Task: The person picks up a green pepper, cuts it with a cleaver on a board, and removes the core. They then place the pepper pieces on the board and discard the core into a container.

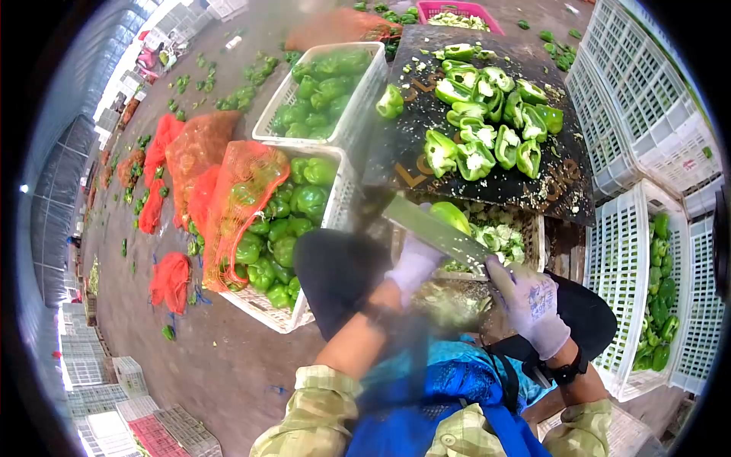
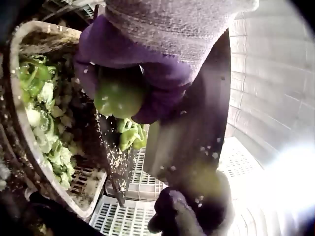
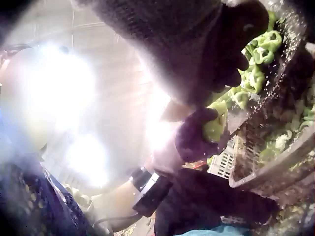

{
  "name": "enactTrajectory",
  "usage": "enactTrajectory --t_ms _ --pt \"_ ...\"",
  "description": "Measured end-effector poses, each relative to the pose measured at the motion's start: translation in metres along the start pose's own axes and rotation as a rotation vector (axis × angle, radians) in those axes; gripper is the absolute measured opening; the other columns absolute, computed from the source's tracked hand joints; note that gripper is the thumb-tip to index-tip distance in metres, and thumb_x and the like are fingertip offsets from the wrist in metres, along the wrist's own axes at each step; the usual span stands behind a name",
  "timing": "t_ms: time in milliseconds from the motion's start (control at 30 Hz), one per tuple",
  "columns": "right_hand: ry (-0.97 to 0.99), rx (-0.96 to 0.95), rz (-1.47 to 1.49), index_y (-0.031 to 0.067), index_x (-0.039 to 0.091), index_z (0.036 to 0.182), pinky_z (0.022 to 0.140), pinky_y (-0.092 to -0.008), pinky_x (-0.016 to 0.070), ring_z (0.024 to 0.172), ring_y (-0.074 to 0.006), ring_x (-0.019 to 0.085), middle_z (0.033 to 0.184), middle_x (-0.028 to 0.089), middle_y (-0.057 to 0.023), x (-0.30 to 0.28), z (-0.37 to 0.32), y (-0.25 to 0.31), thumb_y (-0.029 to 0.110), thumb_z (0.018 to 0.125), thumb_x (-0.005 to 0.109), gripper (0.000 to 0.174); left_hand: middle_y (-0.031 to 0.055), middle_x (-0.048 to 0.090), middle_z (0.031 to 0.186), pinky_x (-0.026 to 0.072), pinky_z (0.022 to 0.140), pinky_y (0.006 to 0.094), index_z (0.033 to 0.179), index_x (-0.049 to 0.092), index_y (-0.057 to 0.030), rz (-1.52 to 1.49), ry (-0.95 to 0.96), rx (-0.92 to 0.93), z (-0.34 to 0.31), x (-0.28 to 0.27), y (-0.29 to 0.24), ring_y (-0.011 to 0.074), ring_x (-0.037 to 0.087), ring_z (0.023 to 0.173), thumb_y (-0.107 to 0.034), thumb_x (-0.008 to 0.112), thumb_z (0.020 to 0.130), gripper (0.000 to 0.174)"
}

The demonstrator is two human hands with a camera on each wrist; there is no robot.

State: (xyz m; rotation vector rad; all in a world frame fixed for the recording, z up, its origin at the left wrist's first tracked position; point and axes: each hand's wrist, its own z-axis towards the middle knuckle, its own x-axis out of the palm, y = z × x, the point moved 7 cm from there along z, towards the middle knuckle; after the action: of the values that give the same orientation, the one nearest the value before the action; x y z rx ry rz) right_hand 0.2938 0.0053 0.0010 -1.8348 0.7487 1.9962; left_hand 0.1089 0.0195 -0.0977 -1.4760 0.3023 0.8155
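In the head view a green pepper [image 1: 451, 217] is held by the gloved left hand [image 1: 417, 263], whose fingers curl round it in the left wrist view, where the pepper [image 2: 119, 97] shows below the purple glove [image 2: 142, 64]. The gloved right hand [image 1: 529, 301] grips the near end of a broad knife [image 1: 438, 232]; its blade slants up and left across the front of the pepper. Beneath both hands is a crate [image 1: 537, 244] of pale pepper cores [image 1: 499, 238]. Cut pepper halves [image 1: 476, 160] lie heaped on the dark board [image 1: 396, 156] beyond.
Two white crates of whole peppers [image 1: 311, 199] stand on the left, with an orange net bag [image 1: 247, 183] over the nearer one. Tall white crates [image 1: 620, 99] and a crate of green peppers [image 1: 624, 259] are on the right. A pink crate [image 1: 493, 21] stands behind the board.
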Motion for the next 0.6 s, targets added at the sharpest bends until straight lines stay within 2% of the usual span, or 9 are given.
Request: enactTrajectory --t_ms 33,167,300,367,433,467,500,533,600 --pt "0.021 0.006 -0.001 0.0137 0.05 0.127 0.06 -0.0413 0.0484 0.073 -0.0273 0.062 0.085 0.058 -0.0092 0.001 -0.003 0.002 0.019 0.085 0.057 0.042 0.0127 0.059 0.101 0.0481 0.081 0.0352 0.1 0.062 -0.007 -0.201 -0.019 -0.077 -0.004 0.005 0.011 0.028 0.059 0.093 -0.016 0.068 0.076 0.026" --pt "0.065 0.01 0.027 0.0125 0.05 0.126 0.063 -0.0413 0.0492 0.077 -0.0277 0.063 0.088 0.059 -0.0108 0.007 -0.014 0.011 0.017 0.085 0.056 0.042 0.0125 0.062 0.097 0.0496 0.079 0.0345 0.102 0.062 -0.0055 -0.275 -0.014 -0.128 -0.022 0.006 0.013 0.0266 0.061 0.09 -0.017 0.066 0.079 0.026" --pt "0.026 0.043 0.125 0.0097 0.051 0.123 0.065 -0.0434 0.0502 0.078 -0.0302 0.063 0.093 0.061 -0.0125 0.025 -0.028 0.01 0.015 0.085 0.057 0.04 0.0097 0.063 0.088 0.0511 0.072 0.0299 0.1 0.062 -0.0051 -0.468 0.239 -0.38 -0.034 0.015 0.02 0.021 0.063 0.082 -0.012 0.07 0.075 0.026" --pt "0.02 0.081 0.12 0.0091 0.051 0.123 0.066 -0.0448 0.0503 0.077 -0.0315 0.064 0.094 0.062 -0.0127 0.044 -0.035 -0.001 0.015 0.084 0.058 0.041 0.008 0.063 0.091 0.0516 0.07 0.0276 0.109 0.055 -0.0038 -0.673 0.28 -0.478 -0.038 -0.004 0.0 0.0179 0.062 0.081 -0.006 0.072 0.075 0.038" --pt "0.087 0.23 0.164 0.0099 0.05 0.123 0.064 -0.0465 0.0492 0.074 -0.0374 0.063 0.094 0.064 -0.0179 0.065 -0.042 -0.023 0.014 0.082 0.062 0.042 0.0069 0.061 0.101 0.0522 0.067 0.0252 0.129 0.041 -0.001 -0.972 0.202 -0.508 -0.052 -0.025 -0.014 0.015 0.061 0.084 0.001 0.07 0.077 0.06" --pt "0.071 0.27 0.268 0.0098 0.05 0.122 0.064 -0.0468 0.0489 0.075 -0.0388 0.062 0.091 0.063 -0.0185 0.066 -0.048 -0.031 0.014 0.082 0.062 0.042 0.0088 0.059 0.108 0.0532 0.07 0.0261 0.135 0.036 -0.0003 -0.981 0.127 -0.495 -0.049 -0.035 -0.012 0.0175 0.061 0.091 0.004 0.075 0.068 0.078" --pt "0.061 0.309 0.372 0.0097 0.05 0.121 0.064 -0.0471 0.0485 0.076 -0.0403 0.061 0.088 0.063 -0.0191 0.063 -0.052 -0.035 0.013 0.082 0.062 0.041 0.0094 0.057 0.112 0.053 0.073 0.0269 0.136 0.035 -0.0004 -0.966 0.135 -0.463 -0.045 -0.041 -0.01 0.018 0.06 0.094 0.004 0.076 0.067 0.081" --pt "-0.013 0.266 0.383 0.008 0.05 0.121 0.057 -0.0399 0.0491 0.067 -0.0316 0.062 0.076 0.061 -0.013 0.056 -0.051 -0.034 0.012 0.085 0.063 0.039 0.0099 0.055 0.116 0.0529 0.076 0.0276 0.137 0.034 -0.0004 -0.951 0.148 -0.439 -0.042 -0.046 -0.007 0.0186 0.059 0.098 0.004 0.077 0.065 0.084" --pt "0.114 0.551 0.973 0.0063 0.049 0.121 0.051 -0.0336 0.0474 0.061 -0.0214 0.059 0.072 0.057 -0.007 0.056 -0.046 -0.044 0.012 0.087 0.061 0.036 0.0109 0.047 0.129 0.0485 0.092 0.0317 0.138 0.032 -0.0008 -1.042 0.114 -0.291 -0.034 -0.052 -0.014 0.0199 0.051 0.114 0.002 0.081 0.059 0.093"
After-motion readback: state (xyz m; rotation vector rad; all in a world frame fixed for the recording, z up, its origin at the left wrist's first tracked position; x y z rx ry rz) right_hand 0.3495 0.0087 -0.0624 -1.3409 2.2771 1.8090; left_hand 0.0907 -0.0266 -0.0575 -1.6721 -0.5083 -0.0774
